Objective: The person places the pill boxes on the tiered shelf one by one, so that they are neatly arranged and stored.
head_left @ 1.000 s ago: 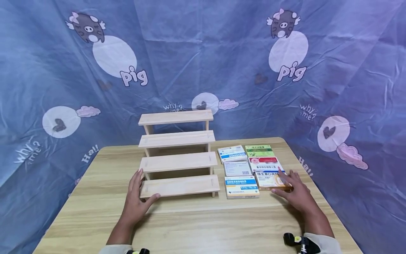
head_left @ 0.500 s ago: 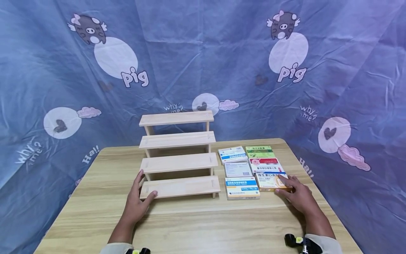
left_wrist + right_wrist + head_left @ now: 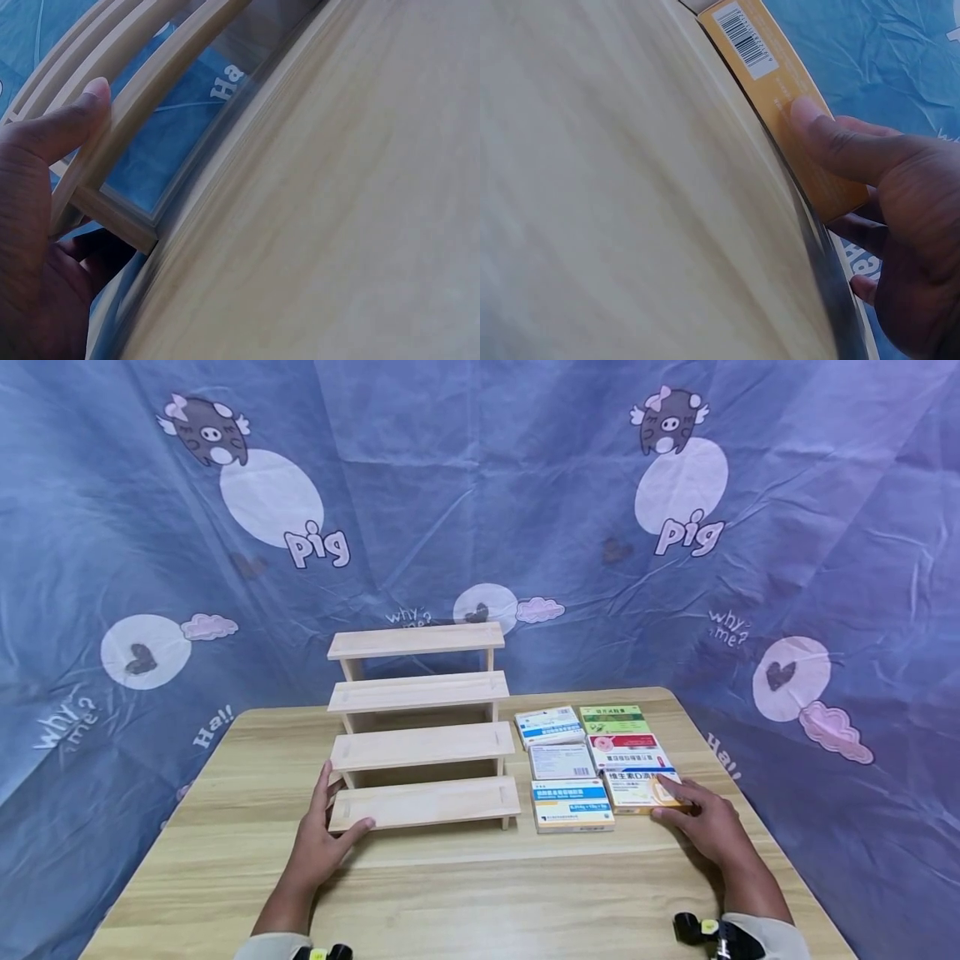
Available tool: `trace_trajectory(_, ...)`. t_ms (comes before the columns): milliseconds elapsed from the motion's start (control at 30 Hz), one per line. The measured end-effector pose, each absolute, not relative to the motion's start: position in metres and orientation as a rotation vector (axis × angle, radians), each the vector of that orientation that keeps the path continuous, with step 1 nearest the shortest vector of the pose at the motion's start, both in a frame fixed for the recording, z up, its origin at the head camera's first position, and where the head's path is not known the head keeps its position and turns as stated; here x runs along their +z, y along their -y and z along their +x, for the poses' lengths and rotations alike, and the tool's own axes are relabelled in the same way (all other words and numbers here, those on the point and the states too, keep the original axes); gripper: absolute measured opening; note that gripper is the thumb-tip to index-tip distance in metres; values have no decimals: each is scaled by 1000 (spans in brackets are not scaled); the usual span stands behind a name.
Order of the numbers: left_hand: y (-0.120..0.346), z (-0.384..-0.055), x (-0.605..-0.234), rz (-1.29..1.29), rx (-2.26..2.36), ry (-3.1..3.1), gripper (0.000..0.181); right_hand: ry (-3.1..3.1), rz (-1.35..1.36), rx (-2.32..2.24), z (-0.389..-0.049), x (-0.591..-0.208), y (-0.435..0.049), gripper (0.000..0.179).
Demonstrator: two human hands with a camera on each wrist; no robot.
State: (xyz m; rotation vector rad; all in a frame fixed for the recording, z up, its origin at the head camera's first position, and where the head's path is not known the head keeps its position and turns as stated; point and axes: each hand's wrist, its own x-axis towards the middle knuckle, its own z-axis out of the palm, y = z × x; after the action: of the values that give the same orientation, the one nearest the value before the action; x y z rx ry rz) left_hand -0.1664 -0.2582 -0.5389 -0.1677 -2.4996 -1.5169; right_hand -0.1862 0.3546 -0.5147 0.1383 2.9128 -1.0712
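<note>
A stepped wooden display rack (image 3: 423, 743) with several pale shelves stands left of centre on the table. My left hand (image 3: 318, 839) grips the left end of its lowest shelf, the thumb on the front edge and the fingers round the end. In the left wrist view the thumb (image 3: 82, 120) lies against the shelf's edge. To the right, medicine boxes lie flat in two columns. My right hand (image 3: 705, 822) holds the right end of the nearest box in the right column, a white and orange medicine box (image 3: 637, 792). Its thumb presses the orange barcode side (image 3: 780, 97) in the right wrist view.
A blue and white medicine box (image 3: 573, 806) lies just left of the held one. Behind are a red and white box (image 3: 626, 752), a green box (image 3: 613, 719) and white boxes (image 3: 561, 760). The wooden table (image 3: 465, 902) ends at a blue printed curtain (image 3: 480, 510).
My right hand has come down and closed in on the end of the white and orange medicine box. My left hand stays at the rack's lowest shelf with only a slight shift.
</note>
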Motion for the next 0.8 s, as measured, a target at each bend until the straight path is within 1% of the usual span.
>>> trace_trajectory(267, 261, -168, -540, -184, -1538, 2514, 125, -2889, 149, -1169, -182, -514, -360, 82)
trace_trajectory(433, 261, -167, -538, -171, -1561, 2534, 125, -2948, 111, -1187, -180, -515, -364, 75)
trace_trajectory(800, 261, -167, -535, -141, -1563, 2551, 125, -3096, 12, -1182, -177, -513, -361, 66)
